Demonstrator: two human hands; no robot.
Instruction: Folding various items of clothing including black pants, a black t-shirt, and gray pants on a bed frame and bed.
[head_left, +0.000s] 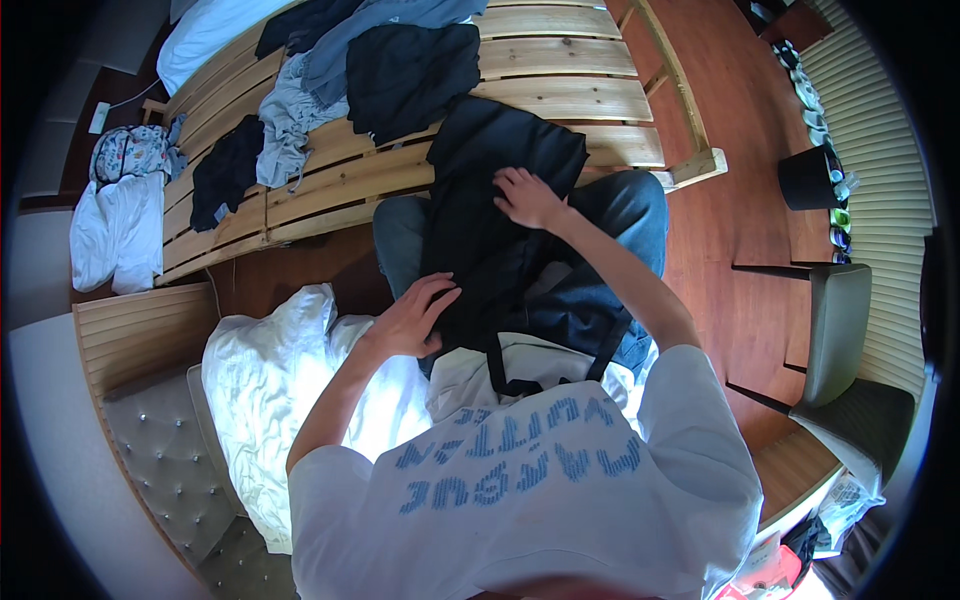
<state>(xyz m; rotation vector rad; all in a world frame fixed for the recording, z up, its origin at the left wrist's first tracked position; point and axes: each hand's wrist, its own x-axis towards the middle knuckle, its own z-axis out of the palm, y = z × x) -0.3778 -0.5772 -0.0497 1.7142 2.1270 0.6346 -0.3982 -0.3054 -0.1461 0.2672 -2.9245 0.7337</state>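
Note:
A piece of black fabric (480, 240), seemingly a garment, lies across my lap and reaches up onto the edge of the slatted wooden bed frame (555, 56). My left hand (409, 319) rests at its lower left edge with the fingers spread. My right hand (529, 199) lies on its upper part, fingers slightly bent and apart. Black straps (496, 364) hang near my waist over whitish cloth. A folded black garment (412, 75) lies on the slats just beyond.
On the slats are a grey crumpled garment (289, 124), a small black garment (229, 172) and a blue-grey garment (326, 64). White bedding (262, 405) lies to the left. A chair (840, 337), a black bin (808, 180) and a row of shoes (806, 94) stand to the right.

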